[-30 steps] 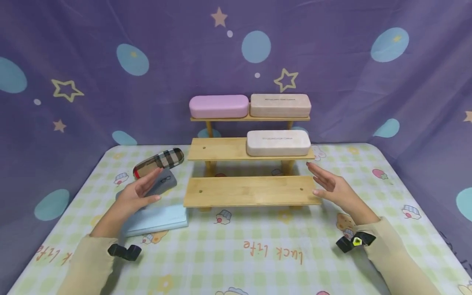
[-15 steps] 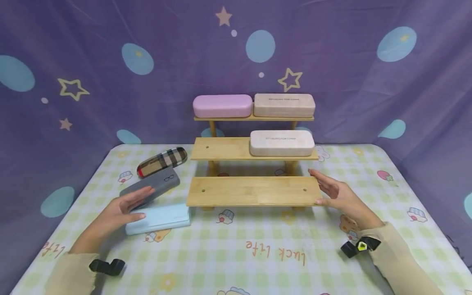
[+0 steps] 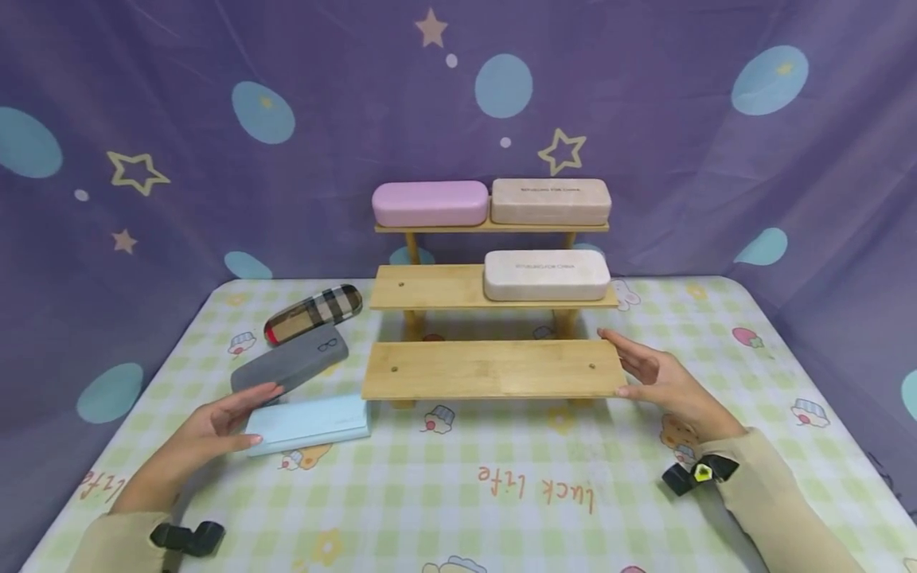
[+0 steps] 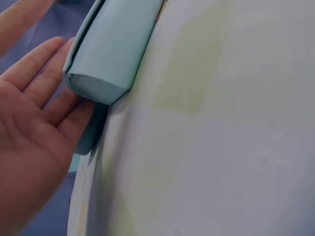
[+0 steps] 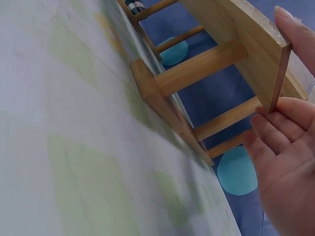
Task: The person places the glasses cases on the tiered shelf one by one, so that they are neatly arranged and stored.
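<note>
My left hand (image 3: 208, 436) is around the near-left end of a light blue glasses case (image 3: 310, 424), its thumb and fingers spread. In the left wrist view, fingers (image 4: 45, 81) lie relaxed beside the end of that case, with the thumb higher up. My right hand (image 3: 661, 382) holds the right end of the lowest board of a wooden three-step stand (image 3: 494, 370). Its thumb is at the front corner and its fingertips reach the back corner. The right wrist view shows the fingers (image 5: 280, 132) against the board's end, partly cut off by the frame edge.
A grey glasses case (image 3: 286, 360) and a plaid case (image 3: 315, 313) lie left of the stand. The top step bears a pink case (image 3: 430, 204) and a beige case (image 3: 550, 202); a white case (image 3: 546, 275) sits on the middle step. A patterned curtain (image 3: 322, 199) hangs behind.
My left hand has moved down and left, from above the grey case to the left end of the light blue case. The right hand has come onto the lowest board's end.
</note>
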`<state>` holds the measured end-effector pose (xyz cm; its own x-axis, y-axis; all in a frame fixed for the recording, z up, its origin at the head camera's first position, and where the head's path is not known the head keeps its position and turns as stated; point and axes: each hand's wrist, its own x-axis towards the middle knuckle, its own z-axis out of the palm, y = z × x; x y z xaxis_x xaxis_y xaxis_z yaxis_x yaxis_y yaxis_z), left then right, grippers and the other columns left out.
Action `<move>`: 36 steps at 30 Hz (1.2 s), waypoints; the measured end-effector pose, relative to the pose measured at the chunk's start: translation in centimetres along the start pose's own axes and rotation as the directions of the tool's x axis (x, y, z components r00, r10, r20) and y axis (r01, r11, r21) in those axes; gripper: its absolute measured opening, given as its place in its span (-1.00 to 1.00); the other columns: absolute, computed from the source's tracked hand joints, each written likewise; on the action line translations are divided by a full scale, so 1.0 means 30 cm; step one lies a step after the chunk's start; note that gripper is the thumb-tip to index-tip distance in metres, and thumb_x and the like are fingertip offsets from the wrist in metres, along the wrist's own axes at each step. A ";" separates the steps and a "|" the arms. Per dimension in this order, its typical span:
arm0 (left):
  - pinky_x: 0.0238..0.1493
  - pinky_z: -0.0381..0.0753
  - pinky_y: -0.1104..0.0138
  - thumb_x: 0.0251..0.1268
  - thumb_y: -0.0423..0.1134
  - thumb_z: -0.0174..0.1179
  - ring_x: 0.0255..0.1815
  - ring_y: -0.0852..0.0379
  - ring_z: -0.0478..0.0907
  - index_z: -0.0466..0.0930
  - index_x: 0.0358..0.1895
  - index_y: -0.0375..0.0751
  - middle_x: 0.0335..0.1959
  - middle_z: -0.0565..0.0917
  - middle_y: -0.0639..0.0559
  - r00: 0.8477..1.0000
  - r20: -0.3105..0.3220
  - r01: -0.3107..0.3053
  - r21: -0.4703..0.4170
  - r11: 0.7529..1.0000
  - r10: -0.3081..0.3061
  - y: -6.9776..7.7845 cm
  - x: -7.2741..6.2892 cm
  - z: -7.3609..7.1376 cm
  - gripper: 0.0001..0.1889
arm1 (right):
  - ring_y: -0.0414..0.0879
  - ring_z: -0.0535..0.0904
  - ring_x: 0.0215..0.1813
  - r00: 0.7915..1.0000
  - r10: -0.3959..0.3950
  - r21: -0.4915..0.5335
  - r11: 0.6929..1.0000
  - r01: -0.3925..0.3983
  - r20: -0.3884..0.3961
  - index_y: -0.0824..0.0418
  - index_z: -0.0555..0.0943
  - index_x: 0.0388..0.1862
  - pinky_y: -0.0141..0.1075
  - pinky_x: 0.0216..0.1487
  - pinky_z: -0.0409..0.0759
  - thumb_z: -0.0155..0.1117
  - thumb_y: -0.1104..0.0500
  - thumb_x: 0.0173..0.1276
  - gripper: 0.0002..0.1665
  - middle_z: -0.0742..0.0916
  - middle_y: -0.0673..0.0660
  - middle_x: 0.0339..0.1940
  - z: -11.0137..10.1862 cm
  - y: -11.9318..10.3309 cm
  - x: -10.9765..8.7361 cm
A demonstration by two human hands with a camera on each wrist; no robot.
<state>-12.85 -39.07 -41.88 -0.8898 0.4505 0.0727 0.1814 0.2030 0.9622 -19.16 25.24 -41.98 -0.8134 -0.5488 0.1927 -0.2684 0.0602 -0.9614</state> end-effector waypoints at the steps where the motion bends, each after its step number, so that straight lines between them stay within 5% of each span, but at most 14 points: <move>1: 0.17 0.27 0.65 0.18 -0.66 0.07 0.32 0.48 0.23 0.07 0.39 -0.49 0.33 0.39 0.26 1.000 0.013 -0.002 -0.008 1.000 0.003 -0.002 -0.002 0.000 -0.33 | -0.29 0.05 0.48 1.000 -0.010 -0.005 1.000 0.010 0.000 0.29 0.05 0.50 -0.57 0.33 0.12 0.19 0.52 0.22 -0.09 0.12 0.19 0.52 -0.001 0.002 0.001; 7: 0.12 0.33 0.63 0.13 -0.66 0.11 0.33 0.47 0.22 0.10 0.37 -0.52 0.36 0.32 0.30 0.999 0.044 -0.014 0.013 1.000 0.014 -0.018 -0.008 0.003 -0.31 | -0.32 0.06 0.47 1.000 -0.005 0.004 1.000 0.005 0.005 0.30 0.04 0.50 -0.58 0.32 0.13 0.18 0.51 0.23 -0.10 0.12 0.17 0.53 -0.002 0.005 -0.001; 17: -0.03 0.51 0.48 0.11 -0.64 0.16 0.14 0.40 0.40 0.05 0.42 -0.43 0.35 0.29 0.34 0.996 0.054 0.064 0.005 0.998 -0.064 -0.046 -0.009 -0.004 -0.23 | -0.33 0.09 0.46 1.000 -0.012 0.009 1.000 0.012 0.007 0.34 0.02 0.49 -0.58 0.32 0.14 0.19 0.51 0.22 -0.09 0.11 0.22 0.52 0.001 0.001 0.002; 21: 0.01 0.41 0.57 0.08 -0.59 0.23 0.20 0.47 0.30 0.08 0.42 -0.40 0.37 0.24 0.38 0.998 0.049 0.044 0.107 0.993 -0.049 -0.049 -0.010 -0.001 -0.20 | -0.33 0.10 0.45 1.000 -0.009 0.009 1.000 0.009 0.004 0.34 0.02 0.49 -0.57 0.31 0.15 0.18 0.51 0.22 -0.09 0.10 0.21 0.52 0.001 0.001 0.002; 27: -0.03 0.41 0.58 0.08 -0.43 0.32 0.16 0.50 0.30 0.13 0.41 -0.36 0.35 0.22 0.36 0.998 0.049 0.015 0.289 0.957 -0.031 -0.037 -0.005 0.007 -0.20 | -0.34 0.11 0.44 1.000 -0.004 0.002 1.000 0.004 0.001 0.32 0.03 0.49 -0.57 0.31 0.16 0.18 0.50 0.23 -0.11 0.12 0.20 0.52 0.000 0.000 0.000; 36: -0.01 0.29 0.67 -0.10 -0.25 0.47 0.12 0.56 0.30 0.37 0.32 -0.25 0.26 0.42 0.30 0.998 -0.051 0.053 0.455 0.889 -0.033 -0.038 -0.003 0.005 -0.21 | -0.30 0.08 0.46 0.999 0.034 0.012 0.999 -0.034 0.003 0.25 0.02 0.51 -0.58 0.30 0.16 0.16 0.47 0.27 -0.11 0.09 0.18 0.53 0.001 0.002 -0.003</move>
<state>-12.93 -39.22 -43.02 -0.9154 0.3989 0.0541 0.3050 0.5997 0.7398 -19.08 25.27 -42.06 -0.8205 -0.5490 0.1595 -0.2345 0.0689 -0.9697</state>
